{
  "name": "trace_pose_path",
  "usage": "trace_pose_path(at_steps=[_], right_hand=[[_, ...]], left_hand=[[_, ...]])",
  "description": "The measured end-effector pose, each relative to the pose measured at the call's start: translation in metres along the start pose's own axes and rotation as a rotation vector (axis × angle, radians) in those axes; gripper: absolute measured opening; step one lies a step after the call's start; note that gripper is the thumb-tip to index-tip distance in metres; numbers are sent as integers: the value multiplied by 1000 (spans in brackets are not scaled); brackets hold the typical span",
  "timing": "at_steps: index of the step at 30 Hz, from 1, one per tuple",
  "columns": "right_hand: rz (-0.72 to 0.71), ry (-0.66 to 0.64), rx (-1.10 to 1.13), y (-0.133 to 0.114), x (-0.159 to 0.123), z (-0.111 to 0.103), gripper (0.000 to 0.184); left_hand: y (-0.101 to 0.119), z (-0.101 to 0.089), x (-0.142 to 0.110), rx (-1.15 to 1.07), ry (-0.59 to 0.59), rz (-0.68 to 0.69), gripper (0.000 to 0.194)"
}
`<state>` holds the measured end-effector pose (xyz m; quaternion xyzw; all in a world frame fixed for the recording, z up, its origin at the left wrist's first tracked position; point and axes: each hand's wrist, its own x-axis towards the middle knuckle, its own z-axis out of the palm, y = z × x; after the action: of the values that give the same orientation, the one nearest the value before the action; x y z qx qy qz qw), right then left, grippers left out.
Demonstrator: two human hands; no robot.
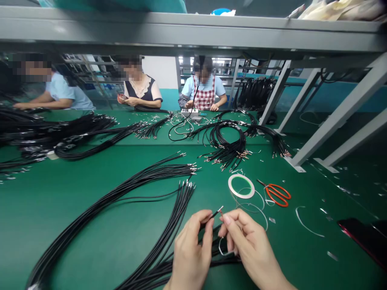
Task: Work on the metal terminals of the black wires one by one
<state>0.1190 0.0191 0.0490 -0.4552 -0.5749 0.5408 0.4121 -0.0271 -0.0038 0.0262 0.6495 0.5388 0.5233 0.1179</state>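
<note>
Close to the bench's front edge, my left hand point(193, 245) pinches a black cable point(215, 214) just behind its stripped end. A pale tip and a thin reddish wire stick out there. My right hand point(246, 241) has thumb and forefinger closed on that thin wire. A narrow white strip point(223, 247) loops out below the right fingers; how it is held is hidden. Under both hands run more black cables, part of a long curved bundle point(90, 213) on the left. Beyond the right hand lie a white tape roll point(231, 186) and orange-handled scissors point(281, 197).
Coiled black cables point(242, 141) and a large cable pile point(39, 129) lie farther back on the green bench point(145, 237). Grey metal legs point(341, 108) stand at right under an overhead shelf point(181, 34). A dark, red-edged object point(363, 237) sits far right. Three people work opposite.
</note>
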Motion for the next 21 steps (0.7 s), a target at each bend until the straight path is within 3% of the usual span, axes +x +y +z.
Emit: trace_pose_path(at_steps=[6, 12, 21], right_hand=[[-116, 13, -16, 5, 1, -1, 21], [-75, 15, 51, 4, 3, 2, 21], [3, 45, 72, 0, 3, 1, 23]], left_hand=[[3, -1, 2, 47, -3, 101, 25], [5, -2, 4, 57, -31, 180, 30], [3, -4, 1, 64, -126, 180, 37]])
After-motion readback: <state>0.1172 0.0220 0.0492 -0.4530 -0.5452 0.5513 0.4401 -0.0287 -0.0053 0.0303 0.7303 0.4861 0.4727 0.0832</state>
